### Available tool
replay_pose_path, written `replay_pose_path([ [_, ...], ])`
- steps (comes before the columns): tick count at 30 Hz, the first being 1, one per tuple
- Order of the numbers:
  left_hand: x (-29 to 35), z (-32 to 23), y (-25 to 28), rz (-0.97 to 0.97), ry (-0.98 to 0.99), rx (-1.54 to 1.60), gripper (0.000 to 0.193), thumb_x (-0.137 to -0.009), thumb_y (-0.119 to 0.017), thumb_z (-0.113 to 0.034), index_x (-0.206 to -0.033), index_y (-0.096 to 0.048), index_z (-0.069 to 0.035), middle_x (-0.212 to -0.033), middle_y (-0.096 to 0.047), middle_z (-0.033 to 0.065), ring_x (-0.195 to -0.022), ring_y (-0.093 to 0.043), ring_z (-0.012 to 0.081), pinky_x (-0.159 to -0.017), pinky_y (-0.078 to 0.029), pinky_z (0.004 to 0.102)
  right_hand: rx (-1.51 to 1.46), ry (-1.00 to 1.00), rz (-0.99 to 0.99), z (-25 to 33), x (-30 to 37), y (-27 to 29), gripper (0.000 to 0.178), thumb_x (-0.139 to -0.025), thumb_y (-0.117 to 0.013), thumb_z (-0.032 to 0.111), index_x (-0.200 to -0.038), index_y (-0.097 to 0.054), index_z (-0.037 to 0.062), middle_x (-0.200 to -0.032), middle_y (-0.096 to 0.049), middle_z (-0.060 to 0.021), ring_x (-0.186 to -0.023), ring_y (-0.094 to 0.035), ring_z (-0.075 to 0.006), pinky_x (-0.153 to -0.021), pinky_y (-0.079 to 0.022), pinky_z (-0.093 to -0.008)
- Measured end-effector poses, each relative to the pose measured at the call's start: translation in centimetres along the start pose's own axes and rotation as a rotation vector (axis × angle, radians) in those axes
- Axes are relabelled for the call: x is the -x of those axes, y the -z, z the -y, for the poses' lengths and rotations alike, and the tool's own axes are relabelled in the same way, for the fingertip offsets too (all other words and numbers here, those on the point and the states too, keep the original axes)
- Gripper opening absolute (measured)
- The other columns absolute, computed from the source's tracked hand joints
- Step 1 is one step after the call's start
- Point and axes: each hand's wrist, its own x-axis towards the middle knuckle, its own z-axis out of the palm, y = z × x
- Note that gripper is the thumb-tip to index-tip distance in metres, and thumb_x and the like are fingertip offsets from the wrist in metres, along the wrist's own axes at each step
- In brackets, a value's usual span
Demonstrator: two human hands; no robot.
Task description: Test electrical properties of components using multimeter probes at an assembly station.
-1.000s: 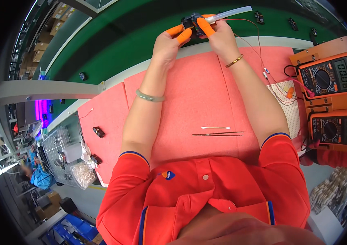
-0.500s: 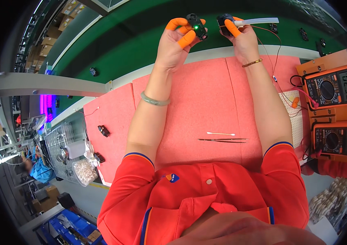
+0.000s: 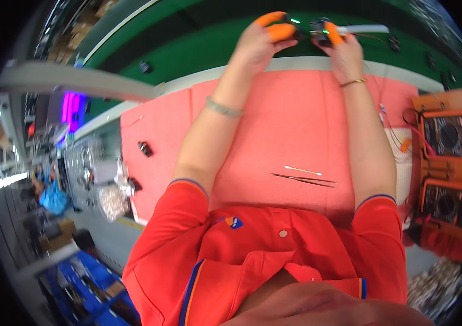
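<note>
Over the green belt (image 3: 203, 51), my left hand (image 3: 261, 41), with orange finger cots, is closed on a small black electronic module (image 3: 296, 31), where a green light glows. A short gap to its right, my right hand (image 3: 346, 54) pinches a black connector block (image 3: 318, 36) that also shows green light. From this block a pale translucent tube (image 3: 366, 29) and thin wires run right. Both held parts are blurred and partly covered by fingers. A cotton swab (image 3: 303, 170) and dark tweezers (image 3: 304, 180) lie on the pink mat (image 3: 274, 125) between my forearms.
Two orange multimeters (image 3: 451, 136) stand at right beside a white breadboard (image 3: 403, 179). Black modules (image 3: 145, 149) sit on the mat's left and along the belt. A bag of small white pieces (image 3: 113, 202) is at left, below a grey beam (image 3: 79, 79).
The view has shifted, so the bench appears displaced. My left hand has brought its module nearer the right hand's block and turned it. Green light now shows on the block too.
</note>
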Motion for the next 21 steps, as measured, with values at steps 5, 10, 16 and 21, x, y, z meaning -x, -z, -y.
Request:
replay_pose_path([
  [5, -2.8, 1.0, 1.3, -0.140, -0.127, -1.154, 0.042, -0.067, -0.064, -0.013, -0.106, -0.050, -0.002, -0.104, -0.051, 0.0170, -0.089, -0.054, 0.0186, -0.072, -0.046, 0.0275, -0.001, 0.003, -0.050, 0.0, -0.1, 0.1, 0.018, -0.081, -0.050, 0.007, -0.092, -0.045, -0.0061, -0.094, -0.052, -0.0156, -0.085, -0.054, -0.0250, -0.075, -0.048, -0.0383],
  [10, -1.2, -1.8, 5.0, -0.425, -0.290, -1.752, 0.039, -0.068, -0.063, -0.016, -0.105, -0.053, -0.008, -0.111, -0.047, 0.0172, -0.100, -0.047, 0.0290, -0.076, -0.043, 0.0324, 0.000, -0.002, -0.006, -0.4, -0.2, -0.2, 0.018, -0.082, -0.047, 0.004, -0.095, -0.046, -0.0074, -0.097, -0.051, -0.0169, -0.088, -0.053, -0.0271, -0.079, -0.046, -0.0407],
  [16, 2.7, -8.7, 12.0, -0.647, 0.318, -2.289, 0.034, -0.078, -0.050, -0.006, -0.112, -0.045, -0.006, -0.106, -0.049, 0.0125, -0.090, -0.052, 0.0199, -0.072, -0.044, 0.0257, 0.031, 0.020, -0.003, -0.1, -0.6, 0.6, 0.021, -0.082, -0.037, 0.001, -0.098, -0.047, -0.0092, -0.101, -0.051, -0.0189, -0.093, -0.051, -0.0293, -0.084, -0.043, -0.0434],
  [21, 3.5, -7.3, 19.0, -0.700, 0.533, -2.135, 0.041, -0.067, -0.063, -0.015, -0.106, -0.054, -0.007, -0.117, -0.041, 0.0182, -0.102, -0.044, 0.0323, -0.079, -0.041, 0.0322, 0.093, 0.017, 0.058, -0.4, 0.1, -0.4, 0.021, -0.083, -0.037, 0.002, -0.099, -0.046, -0.0090, -0.101, -0.051, -0.0189, -0.092, -0.052, -0.0300, -0.085, -0.043, -0.0438],
])
